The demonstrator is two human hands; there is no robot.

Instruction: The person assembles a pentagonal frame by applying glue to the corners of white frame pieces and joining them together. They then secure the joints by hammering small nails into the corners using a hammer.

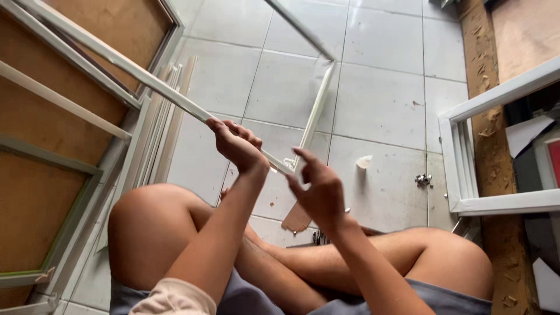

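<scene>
Head view: left hand (236, 146) grips white frame (175, 99); right hand (319, 189) fingers corner.

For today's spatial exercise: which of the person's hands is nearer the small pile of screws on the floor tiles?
Right. The right hand is raised just left of the screws; the left hand grips the white frame strip farther left.

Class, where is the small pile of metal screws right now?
In the head view, the screws lie on the tiled floor, right of the right hand, beside the white frame.

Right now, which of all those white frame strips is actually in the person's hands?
The long white strip running diagonally from the upper left, gripped by the left hand and touched by the right hand. The other strips lie bundled on the floor.
</scene>
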